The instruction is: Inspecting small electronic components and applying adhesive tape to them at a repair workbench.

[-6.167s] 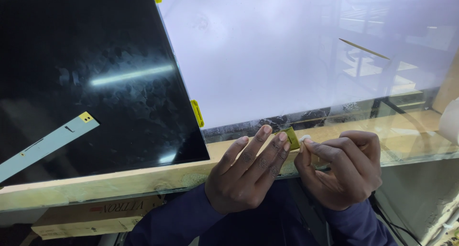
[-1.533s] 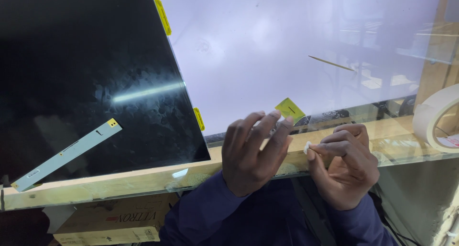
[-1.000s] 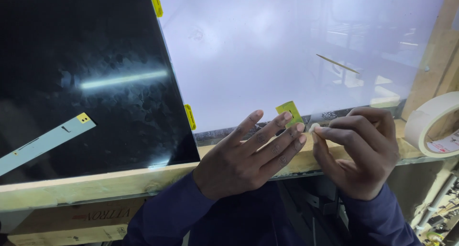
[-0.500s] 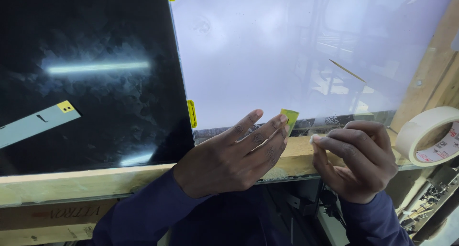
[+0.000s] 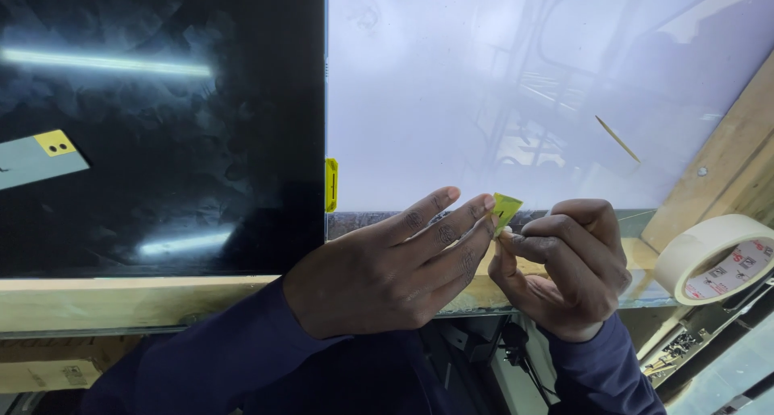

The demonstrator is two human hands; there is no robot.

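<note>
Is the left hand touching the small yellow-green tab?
Touching. The head view shows the left hand with its fingertips pressed against the yellow-green tab, no gap visible; the right hand pinches just below it.

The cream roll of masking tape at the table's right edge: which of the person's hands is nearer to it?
Right. The right hand is just left of the cream roll of masking tape, not touching it. The left hand lies farther left, beyond the right hand.

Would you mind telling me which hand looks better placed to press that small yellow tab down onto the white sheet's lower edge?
Probably the left hand: its fingers lie flat right against the yellow tab, while the right hand pinches it from below.
</note>
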